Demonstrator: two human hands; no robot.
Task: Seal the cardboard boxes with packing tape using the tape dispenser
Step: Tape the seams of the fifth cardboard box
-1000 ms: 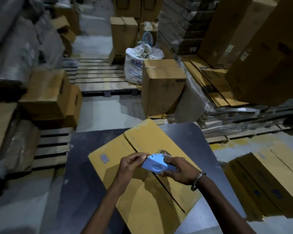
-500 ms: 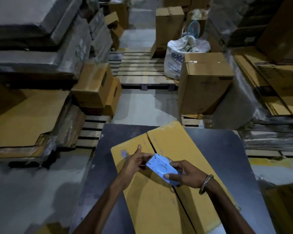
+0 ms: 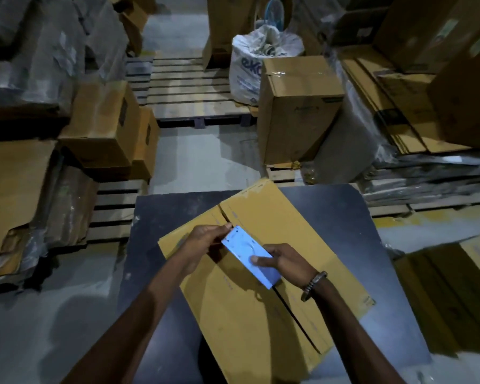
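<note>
Evidently pre-taping: dispenser held over the open seam

Presently the tape dispenser (image 3: 248,256), a flat pale-blue slab of smooth hard plastic with a round moulded boss on its face, is held just above the cardboard box (image 3: 261,314), roughly over the middle seam. The right hand (image 3: 284,263) grips its near end, thumb laid across the blue face and fingers curled underneath. The left hand (image 3: 205,241) pinches at the far end, fingertips drawn together where the tape would feed out; whether a tape end is actually between them cannot be told. The hold suggests the person is freeing the tape end before laying it down.

The box lies on a dark, matt table (image 3: 344,223), set at an angle to its edges. Its two yellow-brown flaps meet along a dark line running from the far edge toward the near right corner; no tape is seen on it, so sealing appears not yet begun. The board looks dull, fibrous and lightly scuffed.

Beyond the table stand a closed brown carton (image 3: 297,106), its top already taped, a white sack (image 3: 250,65) and wooden slatted pallets (image 3: 191,87).
</note>
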